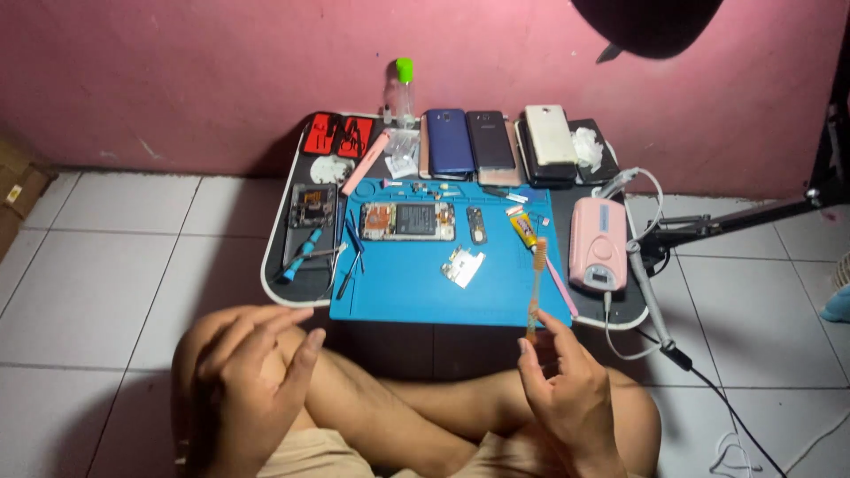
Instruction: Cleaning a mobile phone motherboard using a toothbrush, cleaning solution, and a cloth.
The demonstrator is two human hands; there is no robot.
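My right hand (pixel 567 389) holds a thin brown brush (pixel 536 283) upright by its lower end, bristles at the top, over the near right edge of the blue work mat (pixel 425 296). My left hand (pixel 252 376) rests on my left knee with the fingers loosely apart and nothing in it. On the mat lies an opened phone (pixel 407 220) with its battery and board showing. A small silver part (pixel 464 265) lies near the mat's middle. A small dark part (pixel 476 225) sits right of the opened phone.
A low dark table (pixel 276 283) carries the mat. Several phones (pixel 496 142) line its back edge beside a green-capped clear bottle (pixel 401 88) and a red tool case (pixel 337 134). A pink device (pixel 598 242) with cables sits right. A blue-handled screwdriver (pixel 301 252) lies left.
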